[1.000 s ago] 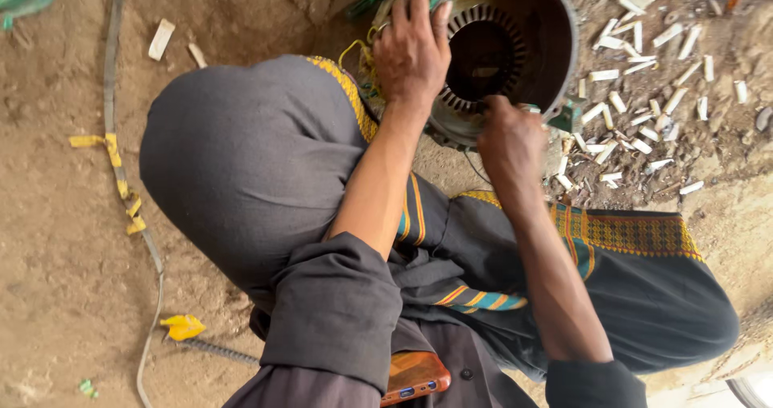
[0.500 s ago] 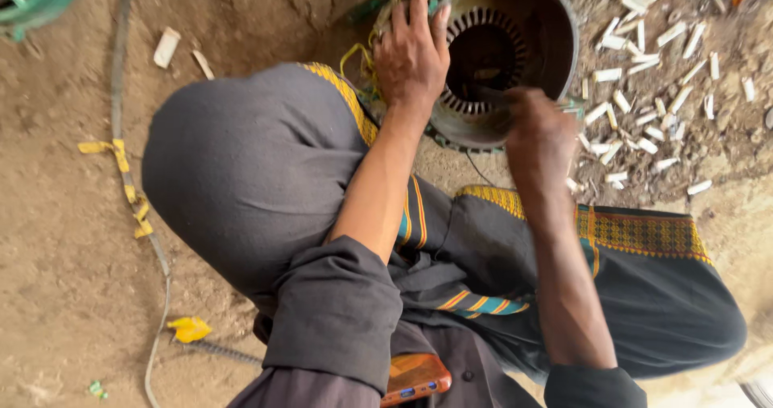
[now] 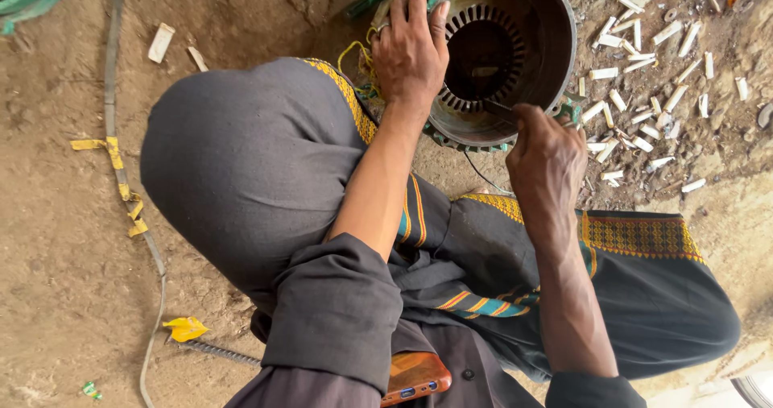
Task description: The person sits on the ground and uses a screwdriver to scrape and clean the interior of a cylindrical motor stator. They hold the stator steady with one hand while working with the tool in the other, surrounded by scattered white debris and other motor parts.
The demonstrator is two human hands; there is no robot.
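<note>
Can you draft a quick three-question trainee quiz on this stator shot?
1. True or false: the left hand rests on the rim of the motor stator housing.
2. The right hand pinches: A) a thin dark tool aimed into the slotted core; B) a hammer; C) nothing.
3. What litters the dirt ground to the right of the housing?

Key: 1 true. 2 A. 3 Many short white strips, kind unclear.
</note>
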